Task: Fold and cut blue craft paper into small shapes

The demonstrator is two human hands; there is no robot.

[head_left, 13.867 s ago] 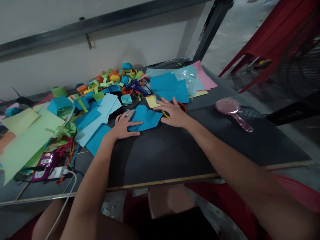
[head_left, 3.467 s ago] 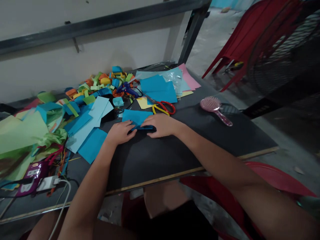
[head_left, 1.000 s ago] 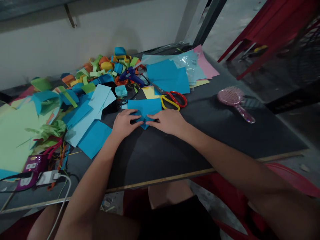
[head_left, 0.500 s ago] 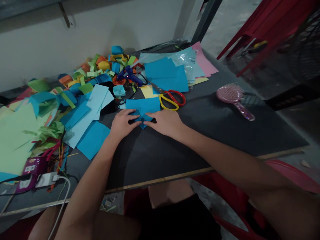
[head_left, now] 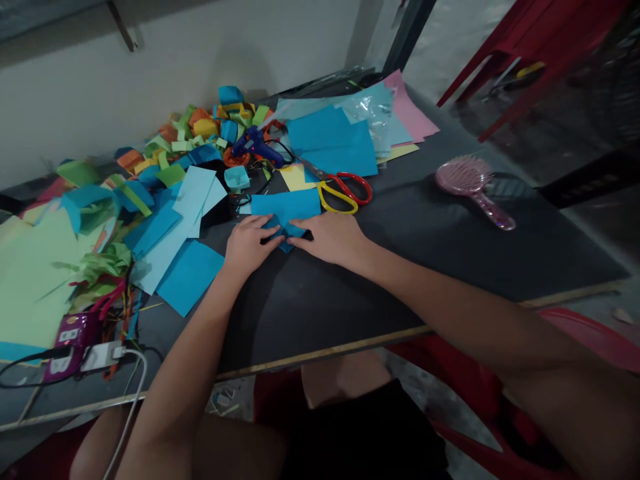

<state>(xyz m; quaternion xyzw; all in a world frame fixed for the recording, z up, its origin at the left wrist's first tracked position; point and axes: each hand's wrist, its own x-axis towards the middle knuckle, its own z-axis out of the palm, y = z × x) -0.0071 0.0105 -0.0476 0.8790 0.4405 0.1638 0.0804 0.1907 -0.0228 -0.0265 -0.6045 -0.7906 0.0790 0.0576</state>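
Tapering toward the hands [head_left: 250, 245], the folded blue paper [head_left: 286, 205] looks creased.

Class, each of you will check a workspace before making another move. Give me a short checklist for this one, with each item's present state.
1. Left hand on the folded blue sheet: ok.
2. Right hand on it too: ok.
3. Scissors out of both hands: ok, lying just beyond the right.
4. Glue gun clear of the paper pieces: not ok, lying against the heap.
5. Folded edges lined up: cannot tell, fingers cover part.
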